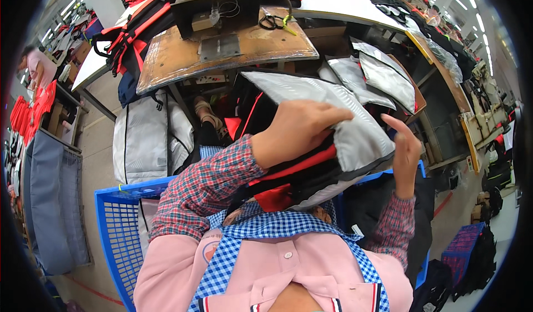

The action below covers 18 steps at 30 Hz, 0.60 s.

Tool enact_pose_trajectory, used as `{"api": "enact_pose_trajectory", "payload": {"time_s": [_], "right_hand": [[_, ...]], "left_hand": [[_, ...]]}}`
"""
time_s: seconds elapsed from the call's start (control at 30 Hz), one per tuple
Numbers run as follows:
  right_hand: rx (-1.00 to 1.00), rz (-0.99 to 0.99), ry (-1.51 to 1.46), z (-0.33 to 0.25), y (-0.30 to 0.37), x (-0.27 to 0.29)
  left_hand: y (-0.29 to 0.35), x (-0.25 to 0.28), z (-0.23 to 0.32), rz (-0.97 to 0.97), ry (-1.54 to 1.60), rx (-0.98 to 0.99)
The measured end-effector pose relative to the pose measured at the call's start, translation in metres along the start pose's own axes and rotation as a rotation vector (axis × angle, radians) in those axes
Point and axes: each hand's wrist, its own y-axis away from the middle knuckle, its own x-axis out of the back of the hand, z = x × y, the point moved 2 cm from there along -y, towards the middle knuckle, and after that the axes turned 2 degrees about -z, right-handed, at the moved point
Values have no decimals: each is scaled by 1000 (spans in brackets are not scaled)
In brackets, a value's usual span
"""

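A half-shaped bag [361, 137] with a silver quilted-looking panel, black edging and red and black fabric lies tilted across my lap. My left hand [302, 126] reaches over it from the left, fingers closed on the fabric beside the silver panel; the fingertips are partly hidden. Just off the panel's right edge is my right hand [407, 151], raised, with its fingers bent and apart and nothing visible between them. Below my left wrist, a red patch [275, 198] of the bag shows.
A wooden work table [166, 62] with a dark machine [215, 12] and scissors [273, 22] stands ahead. Blue plastic baskets [119, 228] flank me. Silver bag pieces [141, 140] hang at left; more silver pieces [386, 78] lie at right. Another person [40, 70] works far left.
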Motion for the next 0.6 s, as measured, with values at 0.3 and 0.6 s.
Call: {"api": "enact_pose_trajectory", "payload": {"time_s": [0.3, 0.6], "right_hand": [[509, 656, 688, -79, -37, 74], [459, -60, 809, -56, -167, -61]], "left_hand": [[-115, 70, 55, 555, 263, -184], [28, 36, -28, 359, 1063, 803]]}}
